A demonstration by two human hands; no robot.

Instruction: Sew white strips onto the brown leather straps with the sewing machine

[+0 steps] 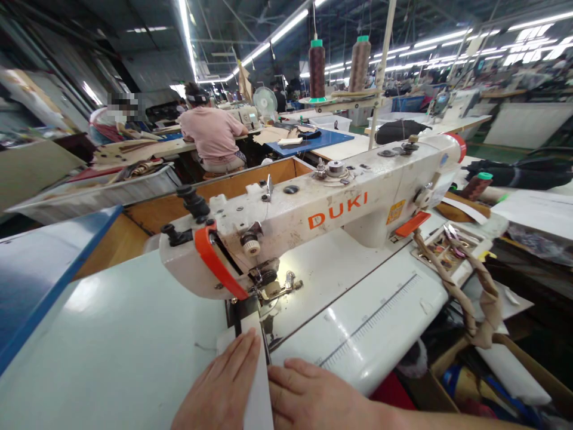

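My left hand [224,382] lies flat, fingers stretched out and close together, on a long white strip [256,373]. That strip runs up to the presser foot of a sewing machine [313,203] marked DUKI. Under its right side shows the dark edge of another layer, mostly hidden. On the other side, my right hand [308,391] rests on the machine bed with its fingers extended against the strip's edge; the fingertips are partly hidden there. A metal guide [289,286] stands on the bed just right of the needle area, and the needle itself is hidden.
A ruler scale [371,316] marks the table's front right. Beyond it are a small tray [452,248] with scissors and a hanging tan fabric strip [486,298]. Thread cones [317,71] stand behind the machine. A person in pink [210,131] sits further back.
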